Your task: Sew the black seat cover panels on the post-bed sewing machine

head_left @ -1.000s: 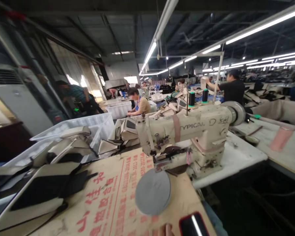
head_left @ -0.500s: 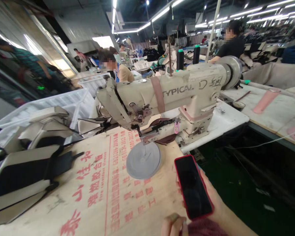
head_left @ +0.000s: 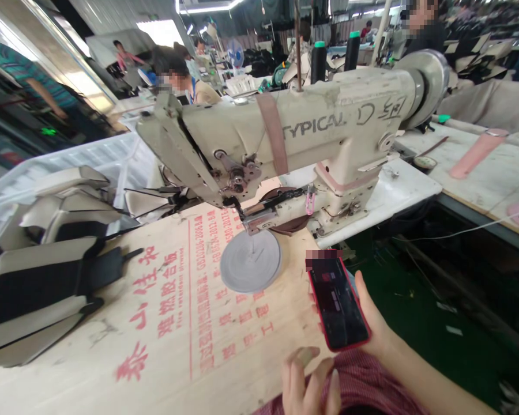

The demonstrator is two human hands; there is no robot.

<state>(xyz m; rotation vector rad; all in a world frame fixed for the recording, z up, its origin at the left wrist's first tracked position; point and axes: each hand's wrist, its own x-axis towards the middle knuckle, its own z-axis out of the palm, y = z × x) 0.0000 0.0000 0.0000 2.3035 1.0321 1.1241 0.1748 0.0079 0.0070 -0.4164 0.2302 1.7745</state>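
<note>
My right hand (head_left: 374, 323) is wrapped round a red-cased phone (head_left: 338, 308) with a dark, faintly lit screen, held at the near right edge of the plywood board (head_left: 173, 328). My left hand (head_left: 307, 383) sits low at the bottom edge, fingers stretched out and empty, over red checked cloth (head_left: 363, 380). Ahead stands a cream sewing machine (head_left: 311, 135) marked TYPICAL. A grey round disc (head_left: 251, 268) lies under its needle arm.
Beige and black padded pieces (head_left: 47, 271) are stacked at the left, with white plastic bins (head_left: 99, 161) behind. Two dark thread cones (head_left: 318, 60) stand behind the machine. Other people work at benches further back. A dark gap drops off right of the table.
The view has tipped down and closer to the machine. The phone has risen into view in my right hand and its screen has lit. My left hand's fingers have come up into the frame.
</note>
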